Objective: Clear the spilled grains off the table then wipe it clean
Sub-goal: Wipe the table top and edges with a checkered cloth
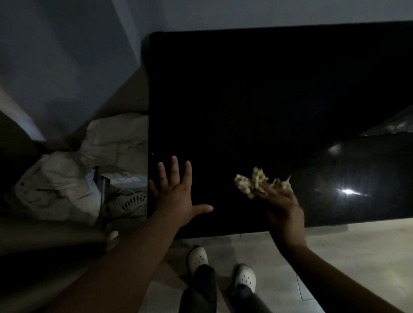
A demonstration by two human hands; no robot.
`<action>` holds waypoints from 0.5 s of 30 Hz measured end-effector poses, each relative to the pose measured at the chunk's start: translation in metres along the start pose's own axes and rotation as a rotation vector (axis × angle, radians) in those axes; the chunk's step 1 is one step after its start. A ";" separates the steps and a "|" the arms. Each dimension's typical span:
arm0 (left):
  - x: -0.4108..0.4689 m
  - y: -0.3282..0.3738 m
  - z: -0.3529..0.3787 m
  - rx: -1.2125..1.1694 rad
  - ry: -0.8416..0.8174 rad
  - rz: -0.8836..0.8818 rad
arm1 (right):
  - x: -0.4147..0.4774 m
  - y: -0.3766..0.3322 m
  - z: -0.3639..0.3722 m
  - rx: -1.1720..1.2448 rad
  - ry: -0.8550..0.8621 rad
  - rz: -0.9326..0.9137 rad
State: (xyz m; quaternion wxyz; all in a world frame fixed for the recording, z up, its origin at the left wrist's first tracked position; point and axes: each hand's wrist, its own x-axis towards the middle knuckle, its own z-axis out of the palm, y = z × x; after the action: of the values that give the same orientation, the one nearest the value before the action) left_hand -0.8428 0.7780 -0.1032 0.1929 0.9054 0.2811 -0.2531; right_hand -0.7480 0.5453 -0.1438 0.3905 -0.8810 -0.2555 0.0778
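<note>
— Where are your hands right now?
— My left hand [176, 197] is flat, fingers spread, on the table [270, 94] near its left edge, lower centre of frame.
— And the other?
— My right hand [285, 210], just right of that, pinches a crumpled pale cloth [254, 183] at the table; whether the cloth touches it, I can't tell.
— Below?
— My white shoes [197, 259], bottom centre. Pale bedding [76, 174] at left.

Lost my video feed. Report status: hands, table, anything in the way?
Left hand open, flat on dark table near left edge. Right hand grips crumpled pale cloth over tabletop. Grains not discernible in dim light; path looks unobstructed.
</note>
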 end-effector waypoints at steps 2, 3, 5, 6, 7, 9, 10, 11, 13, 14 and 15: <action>0.000 0.000 0.000 0.000 0.002 -0.006 | -0.017 0.001 0.002 -0.024 -0.039 -0.034; -0.001 -0.001 0.000 -0.004 0.001 -0.008 | -0.025 0.001 0.002 -0.035 -0.065 -0.043; -0.001 -0.001 0.000 -0.005 0.005 0.000 | -0.040 -0.001 0.001 -0.041 -0.107 -0.060; -0.001 -0.001 -0.001 -0.007 0.002 0.003 | -0.045 -0.003 0.000 -0.028 -0.126 -0.065; -0.001 -0.001 -0.002 -0.008 -0.003 0.005 | -0.050 -0.005 -0.002 -0.010 -0.145 -0.062; -0.003 0.000 -0.003 -0.003 0.000 -0.004 | -0.059 -0.011 -0.006 0.032 -0.184 -0.047; -0.004 0.000 -0.004 0.000 0.006 -0.011 | -0.063 -0.014 -0.009 0.069 -0.207 -0.038; -0.005 0.001 -0.004 0.001 0.014 -0.016 | -0.067 -0.017 -0.012 0.118 -0.236 -0.026; -0.009 0.000 0.000 0.003 0.047 -0.024 | -0.070 -0.028 -0.021 0.204 -0.272 -0.002; -0.013 -0.001 0.003 0.005 0.070 -0.024 | -0.068 -0.033 -0.026 0.232 -0.258 -0.008; -0.018 -0.002 0.007 -0.002 0.094 -0.021 | -0.064 -0.036 -0.030 0.258 -0.235 -0.017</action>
State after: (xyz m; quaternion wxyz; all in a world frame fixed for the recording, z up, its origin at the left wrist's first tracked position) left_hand -0.8591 0.7690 -0.0986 0.1778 0.9132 0.2994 -0.2117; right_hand -0.8069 0.5128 -0.1011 0.4686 -0.8061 -0.2948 0.2090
